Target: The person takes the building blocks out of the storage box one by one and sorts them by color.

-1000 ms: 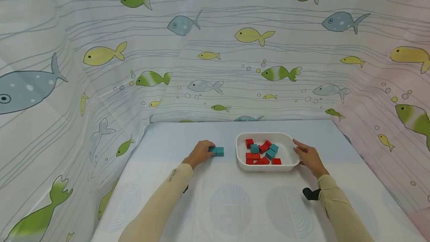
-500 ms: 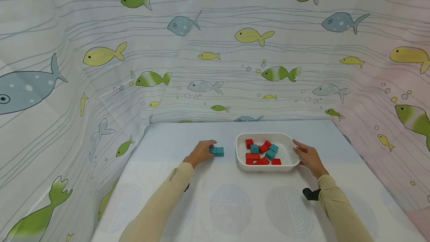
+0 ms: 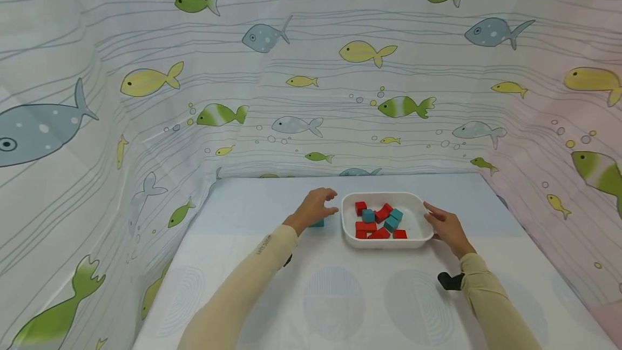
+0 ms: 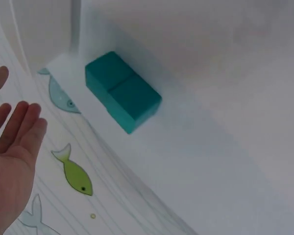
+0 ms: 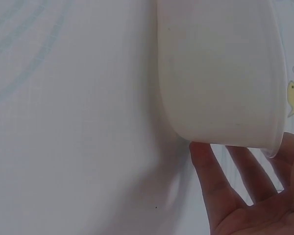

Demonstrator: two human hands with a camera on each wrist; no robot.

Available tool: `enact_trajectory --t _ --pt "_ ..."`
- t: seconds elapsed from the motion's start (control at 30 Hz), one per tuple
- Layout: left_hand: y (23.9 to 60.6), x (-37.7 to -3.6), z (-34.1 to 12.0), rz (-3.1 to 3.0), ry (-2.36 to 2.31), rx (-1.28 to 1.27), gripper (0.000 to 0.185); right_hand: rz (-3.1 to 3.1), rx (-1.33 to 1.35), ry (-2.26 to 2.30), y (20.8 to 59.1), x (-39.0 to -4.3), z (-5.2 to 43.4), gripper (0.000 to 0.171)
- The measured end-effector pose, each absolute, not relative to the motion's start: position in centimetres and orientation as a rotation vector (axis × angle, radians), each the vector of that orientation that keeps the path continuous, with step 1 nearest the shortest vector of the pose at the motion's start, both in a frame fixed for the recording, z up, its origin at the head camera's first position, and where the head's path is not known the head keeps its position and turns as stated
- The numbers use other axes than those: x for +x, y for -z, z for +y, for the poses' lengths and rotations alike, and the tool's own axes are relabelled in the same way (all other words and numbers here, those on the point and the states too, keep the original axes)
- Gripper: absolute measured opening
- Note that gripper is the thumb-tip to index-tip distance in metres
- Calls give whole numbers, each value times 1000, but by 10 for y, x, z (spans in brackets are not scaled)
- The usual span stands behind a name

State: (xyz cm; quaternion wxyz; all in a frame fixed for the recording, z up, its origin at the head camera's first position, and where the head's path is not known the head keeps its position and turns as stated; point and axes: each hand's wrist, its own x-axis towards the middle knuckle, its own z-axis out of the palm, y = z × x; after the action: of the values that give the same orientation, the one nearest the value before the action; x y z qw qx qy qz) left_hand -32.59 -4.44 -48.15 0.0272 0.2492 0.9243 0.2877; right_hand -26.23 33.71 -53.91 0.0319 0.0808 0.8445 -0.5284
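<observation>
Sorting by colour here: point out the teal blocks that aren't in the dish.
The teal pair side by side on the table, left of the white dish, under the open left hand.

A staged tabletop recording booth rather than a lived-in room: a fish-printed curtain (image 3: 311,69) encloses the back and both sides of the frame, and a cloth-covered table (image 3: 340,296) fills the lower centre, bearing only a white tray (image 3: 418,226) of coloured blocks (image 3: 379,220).

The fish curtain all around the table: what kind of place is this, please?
Probably a screened-off tabletop recording booth: the fish curtain walls in the table on three sides, and only a white dish of red and teal blocks sits there.
</observation>
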Motion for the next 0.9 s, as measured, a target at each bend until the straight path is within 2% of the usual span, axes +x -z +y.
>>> enact_trajectory --t 0.3,0.47,0.67,0.9 --pt "477 -318 2 2807 -842 773 33 2604 236 1632 542 -262 339 53" --pt "480 -314 21 2729 -814 724 33 2601 227 1631 541 -262 339 54" --pt "483 -313 39 2673 -779 731 22 2621 220 1628 542 -264 342 54" --pt "491 -316 49 2738 -736 684 35 2610 231 1638 542 -264 341 54"
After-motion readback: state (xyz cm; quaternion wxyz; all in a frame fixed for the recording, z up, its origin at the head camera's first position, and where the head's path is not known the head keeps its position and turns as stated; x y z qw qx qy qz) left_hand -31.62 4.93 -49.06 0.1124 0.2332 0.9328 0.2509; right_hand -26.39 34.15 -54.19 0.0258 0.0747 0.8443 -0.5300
